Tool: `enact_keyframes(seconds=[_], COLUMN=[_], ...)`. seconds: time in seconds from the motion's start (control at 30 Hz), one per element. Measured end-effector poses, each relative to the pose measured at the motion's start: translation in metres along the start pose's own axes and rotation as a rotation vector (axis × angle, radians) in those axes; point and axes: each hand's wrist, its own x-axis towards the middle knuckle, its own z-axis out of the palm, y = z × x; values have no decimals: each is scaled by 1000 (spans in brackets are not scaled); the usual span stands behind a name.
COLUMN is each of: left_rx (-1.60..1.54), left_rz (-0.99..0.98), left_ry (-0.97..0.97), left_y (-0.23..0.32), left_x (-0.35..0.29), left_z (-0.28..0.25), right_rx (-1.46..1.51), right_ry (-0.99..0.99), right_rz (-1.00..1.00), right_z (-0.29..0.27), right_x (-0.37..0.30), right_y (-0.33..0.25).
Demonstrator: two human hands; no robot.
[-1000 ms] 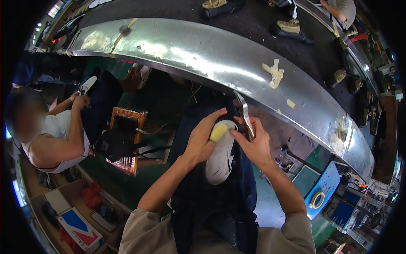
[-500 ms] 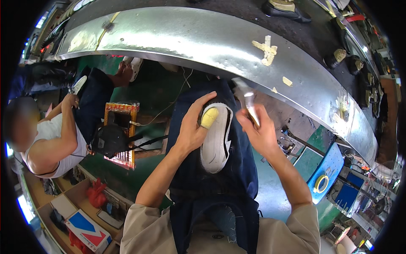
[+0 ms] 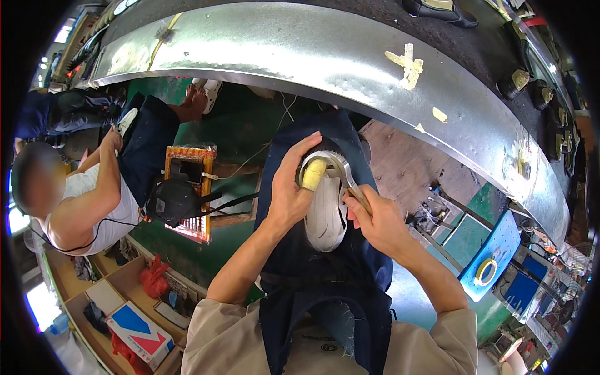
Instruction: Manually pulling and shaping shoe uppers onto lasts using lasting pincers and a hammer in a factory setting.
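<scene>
A shoe (image 3: 324, 219) lies on my lap with its pale sole facing up; a dark upper shows at its far end. My left hand (image 3: 291, 189) is closed around the shoe's left side, its thumb in a yellow covering (image 3: 313, 174) resting on the sole. In my right hand (image 3: 382, 224) is a hammer (image 3: 349, 180), gripped by its wooden handle. The hammer's metal head is over the far end of the sole, close to my left thumb; whether it touches the sole I cannot tell. A dark blue apron (image 3: 281, 250) covers my lap beneath the shoe.
A metal-edged bench (image 3: 281, 47) curves across the front, with black shoes (image 3: 514, 84) on it. Another person (image 3: 94, 194) sits at left holding a shoe. Between us stands a stool (image 3: 187, 194) with a black bag (image 3: 170, 201). A blue board (image 3: 494, 253) with a tape roll (image 3: 485, 272) is at right.
My right hand has brought the hammer from upright at the shoe's right over to the sole's far end, its head now toward my left thumb. The left hand keeps its hold.
</scene>
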Motion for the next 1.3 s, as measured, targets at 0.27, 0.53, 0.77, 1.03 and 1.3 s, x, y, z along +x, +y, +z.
enact_keyframes(seconds=[0.27,0.53,0.77,1.03,1.3], left_rx=[-972,-873,-325,-214,-158], left_rz=[-736,-551,-361,-152,-103], left_ry=[-355,-102,-140,-222,-255], left_y=[-10,-30,-2,-8,-13], left_x=[55,38,29,19,16], left_z=[-13,19,6,0,8], right_rx=[-159,-121,-119,16,-339], right_ry=[12,47,33,128,304], right_rz=[-164,-89,7,-77,-269], right_z=[-2,16,8,11,7], right_x=[-8,-14,-12,-38,15], right_y=[1,-7,-11,-1,10])
